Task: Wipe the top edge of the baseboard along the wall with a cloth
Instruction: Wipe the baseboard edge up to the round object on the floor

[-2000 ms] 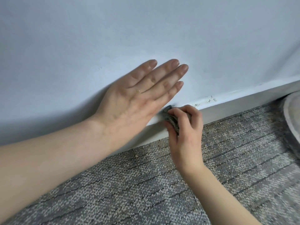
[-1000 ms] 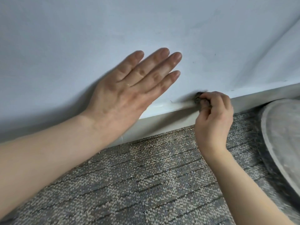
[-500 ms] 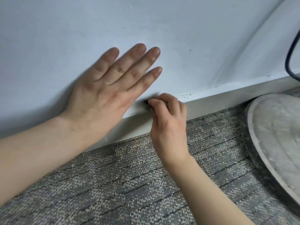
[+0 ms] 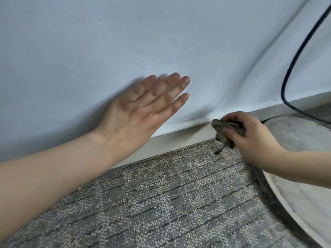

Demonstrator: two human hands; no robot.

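Left hand (image 4: 141, 113) flat on the wall (image 4: 107, 42), fingers straight and close together, pointing right. Right hand (image 4: 250, 138) fingers curled, pinching a bunched grey cloth (image 4: 223, 131) against the baseboard (image 4: 179, 138), tip at its top edge, right of the left hand.

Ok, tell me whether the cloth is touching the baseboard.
Cannot tell. In the head view the cloth overlaps the baseboard; neither contact nor gap shows plainly.

Bare left hand (image 4: 140, 114), bare right hand (image 4: 252, 140), bare forearms (image 4: 53, 178)
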